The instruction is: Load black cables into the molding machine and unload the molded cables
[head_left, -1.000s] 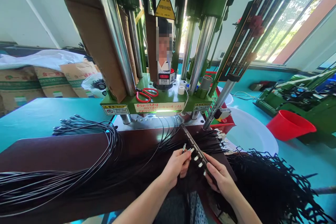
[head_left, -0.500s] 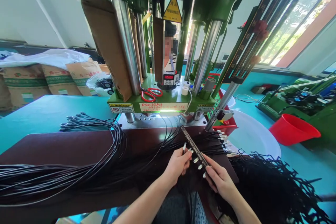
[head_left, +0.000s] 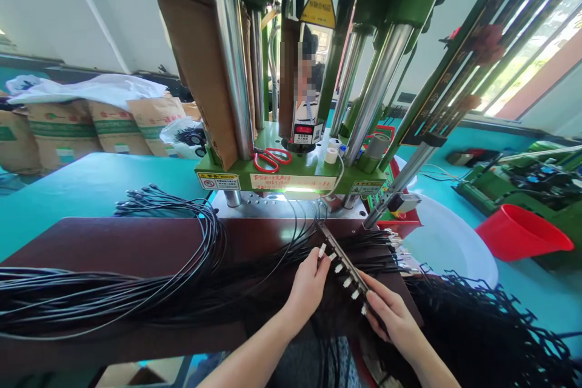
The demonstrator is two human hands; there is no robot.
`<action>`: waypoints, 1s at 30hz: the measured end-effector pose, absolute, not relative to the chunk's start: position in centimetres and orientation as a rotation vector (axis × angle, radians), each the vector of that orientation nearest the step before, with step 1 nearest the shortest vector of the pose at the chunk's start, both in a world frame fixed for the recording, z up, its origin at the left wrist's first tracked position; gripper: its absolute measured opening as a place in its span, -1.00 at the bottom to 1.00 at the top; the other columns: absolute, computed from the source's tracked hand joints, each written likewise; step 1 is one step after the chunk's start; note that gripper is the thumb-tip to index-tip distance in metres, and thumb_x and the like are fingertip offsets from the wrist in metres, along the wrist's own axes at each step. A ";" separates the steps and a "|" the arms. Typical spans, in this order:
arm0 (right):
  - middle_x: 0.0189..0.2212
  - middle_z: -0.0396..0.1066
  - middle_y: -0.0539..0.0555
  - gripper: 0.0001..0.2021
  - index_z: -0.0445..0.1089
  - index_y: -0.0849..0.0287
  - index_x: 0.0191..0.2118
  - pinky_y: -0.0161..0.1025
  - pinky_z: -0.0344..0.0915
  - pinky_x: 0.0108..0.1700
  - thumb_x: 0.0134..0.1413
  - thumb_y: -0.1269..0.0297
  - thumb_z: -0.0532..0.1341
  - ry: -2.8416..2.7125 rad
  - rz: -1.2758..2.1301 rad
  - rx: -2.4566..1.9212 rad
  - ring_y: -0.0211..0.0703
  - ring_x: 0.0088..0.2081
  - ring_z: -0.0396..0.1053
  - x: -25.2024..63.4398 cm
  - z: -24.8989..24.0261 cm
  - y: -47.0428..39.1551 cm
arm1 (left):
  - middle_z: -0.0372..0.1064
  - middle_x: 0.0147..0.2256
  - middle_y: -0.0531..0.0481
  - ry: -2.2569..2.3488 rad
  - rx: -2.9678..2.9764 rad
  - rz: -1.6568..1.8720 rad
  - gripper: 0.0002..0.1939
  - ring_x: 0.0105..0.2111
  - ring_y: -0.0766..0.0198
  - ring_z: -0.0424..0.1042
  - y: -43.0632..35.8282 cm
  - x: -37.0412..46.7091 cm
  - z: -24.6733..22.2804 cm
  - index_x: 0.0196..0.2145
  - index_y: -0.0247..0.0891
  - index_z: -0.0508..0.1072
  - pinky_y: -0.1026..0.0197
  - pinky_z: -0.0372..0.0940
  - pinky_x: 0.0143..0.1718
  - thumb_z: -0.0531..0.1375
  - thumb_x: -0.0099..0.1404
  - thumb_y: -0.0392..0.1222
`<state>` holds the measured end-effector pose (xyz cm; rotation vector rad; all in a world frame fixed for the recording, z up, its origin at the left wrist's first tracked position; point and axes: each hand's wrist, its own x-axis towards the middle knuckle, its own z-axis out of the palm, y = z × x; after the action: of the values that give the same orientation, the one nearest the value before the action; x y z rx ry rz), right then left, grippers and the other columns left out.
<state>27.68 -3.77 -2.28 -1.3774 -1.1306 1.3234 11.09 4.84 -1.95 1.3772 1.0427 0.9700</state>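
Observation:
My left hand (head_left: 308, 286) is closed, pinching a small pale cable plug (head_left: 322, 250) between thumb and fingers beside the upper part of a dark metal bar (head_left: 337, 251). Several more pale plugs (head_left: 347, 282) sit in a row along the bar's near side. My right hand (head_left: 391, 314) wraps round the bar's lower end and keeps it slanted above the brown board. Black cables (head_left: 327, 345) hang below the hands toward the lap; where each joins its plug is hard to see.
A green press (head_left: 291, 163) stands behind the brown board (head_left: 131, 242), with red-handled scissors (head_left: 273, 159) on its ledge. Black cable bundles (head_left: 200, 254) lie across the left and middle. At right are a white basin (head_left: 459, 248), a red bucket (head_left: 522, 233) and piled black parts (head_left: 482, 327).
The camera view has shifted, so the press appears further right. My left hand is still at the bar with a plug, and one more plug shows in the row. My right hand keeps its hold.

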 end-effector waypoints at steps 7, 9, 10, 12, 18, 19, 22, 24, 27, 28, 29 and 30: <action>-0.68 0.06 -0.14 -0.44 0.12 0.15 0.13 -0.49 -0.10 -0.75 0.06 -0.01 0.09 -1.112 1.354 -1.392 -0.46 -0.72 -0.03 27.8 -2.4 -3.8 | 0.21 -0.55 0.09 1.129 1.465 0.934 -0.82 -0.52 0.34 0.17 4.8 11.0 -2.1 -0.51 -0.22 0.18 0.28 0.01 -0.43 0.02 0.19 -0.11; -0.69 0.04 -0.14 -0.45 0.11 0.17 0.14 -0.49 -0.11 -0.75 0.08 -0.01 0.07 -1.126 1.348 -1.395 -0.46 -0.72 -0.05 27.9 -2.4 -3.8 | 0.21 -0.55 0.10 1.131 1.457 0.952 -0.82 -0.52 0.34 0.18 4.9 11.1 -2.2 -0.51 -0.22 0.18 0.29 0.02 -0.43 0.03 0.18 -0.10; -0.69 0.03 -0.15 -0.45 0.10 0.18 0.14 -0.49 -0.12 -0.74 0.08 0.00 0.07 -1.131 1.341 -1.400 -0.46 -0.73 -0.05 27.9 -2.4 -3.9 | 0.21 -0.55 0.10 1.129 1.456 0.957 -0.82 -0.52 0.34 0.17 4.9 11.1 -2.2 -0.51 -0.22 0.18 0.29 0.02 -0.43 0.03 0.18 -0.10; -0.69 0.03 -0.14 -0.44 0.10 0.19 0.14 -0.48 -0.12 -0.75 0.08 -0.01 0.07 -1.138 1.336 -1.406 -0.45 -0.72 -0.05 27.9 -2.3 -3.9 | 0.19 -0.56 0.10 1.120 1.458 0.956 -0.81 -0.53 0.35 0.16 4.9 11.1 -2.3 -0.52 -0.22 0.17 0.29 0.02 -0.44 0.02 0.19 -0.10; -0.70 0.00 -0.16 -0.38 0.05 0.23 0.17 -0.46 -0.12 -0.74 0.07 -0.04 0.05 -1.212 1.316 -1.435 -0.44 -0.73 -0.08 27.6 -2.3 -4.0 | 0.13 -0.59 0.13 1.123 1.475 0.932 -0.80 -0.55 0.37 0.09 5.0 11.0 -2.2 -0.54 -0.22 0.15 0.29 -0.01 -0.46 0.02 0.19 -0.12; -0.70 -0.02 -0.17 -0.38 0.04 0.23 0.18 -0.45 -0.11 -0.74 0.07 -0.04 0.05 -1.231 1.310 -1.445 -0.44 -0.73 -0.09 27.5 -2.4 -4.0 | 0.12 -0.60 0.14 1.126 1.471 0.936 -0.79 -0.56 0.37 0.08 5.1 11.0 -2.3 -0.55 -0.22 0.15 0.29 -0.01 -0.46 0.03 0.18 -0.12; -0.71 -0.03 -0.17 -0.36 0.05 0.22 0.17 -0.44 -0.12 -0.74 0.04 -0.06 0.07 -1.243 1.299 -1.469 -0.43 -0.73 -0.09 27.3 -2.5 -3.9 | 0.11 -0.61 0.15 1.108 1.448 0.961 -0.79 -0.56 0.39 0.06 5.3 11.0 -2.5 -0.56 -0.23 0.17 0.30 -0.01 -0.48 0.06 0.15 -0.11; -0.70 0.02 -0.15 -0.35 0.09 0.23 0.15 -0.44 -0.13 -0.74 0.02 -0.08 0.08 -1.209 1.292 -1.463 -0.43 -0.74 -0.08 27.3 -2.5 -3.8 | 0.11 -0.63 0.16 1.059 1.386 0.963 -0.78 -0.60 0.40 0.06 5.5 10.9 -2.6 -0.54 -0.23 0.18 0.32 -0.01 -0.53 0.05 0.16 -0.06; -0.70 0.02 -0.15 -0.37 0.11 0.21 0.14 -0.46 -0.13 -0.74 0.02 -0.07 0.09 -1.146 1.298 -1.432 -0.44 -0.73 -0.07 27.7 -2.6 -3.8 | 0.06 -0.67 0.19 0.979 1.254 0.984 -0.73 -0.68 0.43 0.06 6.0 10.5 -2.4 -0.47 -0.21 0.19 0.35 -0.02 -0.63 -0.02 0.19 0.04; -0.71 0.01 -0.15 -0.38 0.10 0.20 0.15 -0.46 -0.13 -0.74 0.03 -0.06 0.09 -1.130 1.303 -1.420 -0.44 -0.72 -0.07 27.9 -2.6 -3.9 | 0.02 -0.69 0.21 0.973 1.210 0.990 -0.71 -0.71 0.44 0.02 6.1 10.3 -2.4 -0.46 -0.21 0.18 0.36 -0.05 -0.66 -0.03 0.19 0.07; -0.71 0.00 -0.16 -0.39 0.10 0.19 0.15 -0.47 -0.14 -0.74 0.04 -0.05 0.09 -1.121 1.307 -1.407 -0.44 -0.72 -0.08 28.0 -2.7 -3.9 | -0.02 -0.71 0.23 0.969 1.179 0.986 -0.69 -0.73 0.46 -0.02 6.1 10.1 -2.3 -0.46 -0.21 0.17 0.37 -0.07 -0.68 -0.04 0.19 0.10; -0.71 0.00 -0.16 -0.40 0.10 0.19 0.15 -0.47 -0.14 -0.74 0.05 -0.04 0.08 -1.121 1.310 -1.393 -0.44 -0.73 -0.08 28.1 -2.7 -4.0 | -0.07 -0.72 0.25 0.963 1.156 0.968 -0.67 -0.74 0.47 -0.06 6.2 9.9 -2.2 -0.48 -0.20 0.15 0.37 -0.10 -0.69 -0.05 0.19 0.13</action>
<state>28.15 -3.99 -2.73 -1.3933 -1.1210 1.3097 9.92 6.16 -2.20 1.1557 0.9627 0.9684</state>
